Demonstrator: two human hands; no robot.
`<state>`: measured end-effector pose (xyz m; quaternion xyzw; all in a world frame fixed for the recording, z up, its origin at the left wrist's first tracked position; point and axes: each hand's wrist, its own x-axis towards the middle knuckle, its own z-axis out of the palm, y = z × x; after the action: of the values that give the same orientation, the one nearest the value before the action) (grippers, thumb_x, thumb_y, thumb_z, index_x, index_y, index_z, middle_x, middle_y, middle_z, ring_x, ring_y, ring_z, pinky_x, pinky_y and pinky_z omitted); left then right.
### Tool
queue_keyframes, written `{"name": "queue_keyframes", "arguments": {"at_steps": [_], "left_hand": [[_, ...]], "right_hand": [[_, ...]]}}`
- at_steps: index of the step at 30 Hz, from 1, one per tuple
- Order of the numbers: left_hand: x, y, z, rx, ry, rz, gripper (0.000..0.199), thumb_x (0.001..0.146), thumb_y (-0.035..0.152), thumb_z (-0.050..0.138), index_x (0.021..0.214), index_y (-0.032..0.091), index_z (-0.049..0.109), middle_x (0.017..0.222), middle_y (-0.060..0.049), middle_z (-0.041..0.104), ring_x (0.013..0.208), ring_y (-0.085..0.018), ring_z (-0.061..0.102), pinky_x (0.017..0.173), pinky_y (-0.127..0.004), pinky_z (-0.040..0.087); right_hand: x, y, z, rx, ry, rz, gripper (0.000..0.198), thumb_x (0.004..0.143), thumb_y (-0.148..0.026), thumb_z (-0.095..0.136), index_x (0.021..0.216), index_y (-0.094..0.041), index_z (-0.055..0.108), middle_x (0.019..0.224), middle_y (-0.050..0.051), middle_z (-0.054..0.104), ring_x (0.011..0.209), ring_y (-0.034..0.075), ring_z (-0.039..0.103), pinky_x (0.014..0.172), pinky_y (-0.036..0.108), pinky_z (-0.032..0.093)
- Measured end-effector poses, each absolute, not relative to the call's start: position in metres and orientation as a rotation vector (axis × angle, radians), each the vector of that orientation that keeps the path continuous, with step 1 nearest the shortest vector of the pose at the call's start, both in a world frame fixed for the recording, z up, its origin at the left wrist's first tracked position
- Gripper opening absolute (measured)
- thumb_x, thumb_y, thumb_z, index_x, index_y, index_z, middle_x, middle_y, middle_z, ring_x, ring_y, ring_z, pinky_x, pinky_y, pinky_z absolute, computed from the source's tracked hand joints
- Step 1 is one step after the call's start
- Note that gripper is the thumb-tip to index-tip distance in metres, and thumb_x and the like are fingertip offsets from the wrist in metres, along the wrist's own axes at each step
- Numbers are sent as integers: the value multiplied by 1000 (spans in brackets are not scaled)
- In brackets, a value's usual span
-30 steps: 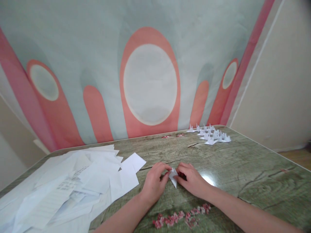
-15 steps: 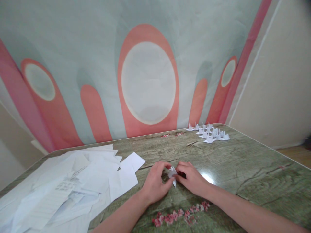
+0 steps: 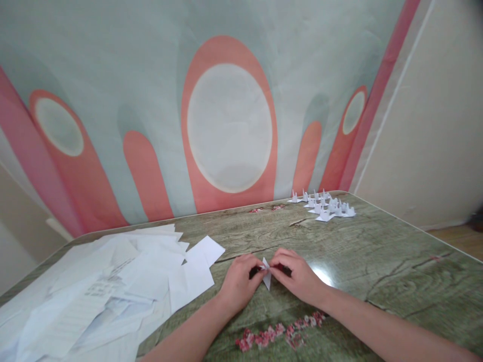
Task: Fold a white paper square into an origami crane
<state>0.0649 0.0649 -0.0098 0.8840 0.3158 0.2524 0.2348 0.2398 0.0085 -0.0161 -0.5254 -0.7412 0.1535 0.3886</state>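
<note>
A small folded piece of white paper (image 3: 267, 280), narrow and pointed at top and bottom, stands between my hands just over the table. My left hand (image 3: 241, 279) pinches its left side between thumb and fingers. From the right, my right hand (image 3: 292, 271) pinches it too, and the fingertips of both hands nearly meet at its middle. The fingers cover part of the folds. Several finished white paper cranes (image 3: 328, 205) stand in a cluster at the far right of the table.
A wide heap of loose white sheets (image 3: 151, 266), some printed, covers the table's left side. The wood-patterned table (image 3: 377, 256) bears a printed pink blossom pattern (image 3: 279, 332) near me. Behind its far edge hangs a patterned backdrop (image 3: 230, 125).
My left fingers have closed from a wider curve into a pinch on the folded paper. The paper now looks narrower and more upright. The sheets and cranes have stayed put.
</note>
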Motion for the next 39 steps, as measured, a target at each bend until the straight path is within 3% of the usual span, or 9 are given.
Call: {"name": "queue_keyframes", "arguments": {"at_steps": [16,39], "left_hand": [[66,67,-12,2345,853,646,16,80,27,57,72,23,71,72,-1,62,73,-17,56,69,-25,42],[66,69,-13,2151,846,720,15,80,26,58,77,20,72,71,-1,59,70,-15,56,66,-23,40]], "right_hand": [[237,6,-15,-1262,-1846,469,17,88,-26,47,78,-20,60,76,2,55,72,15,53,66,27,41],[243,13,-15,-1254,-1729,624,15,84,-27,54,75,-18,62,74,1,55,71,14,53,66,25,40]]}}
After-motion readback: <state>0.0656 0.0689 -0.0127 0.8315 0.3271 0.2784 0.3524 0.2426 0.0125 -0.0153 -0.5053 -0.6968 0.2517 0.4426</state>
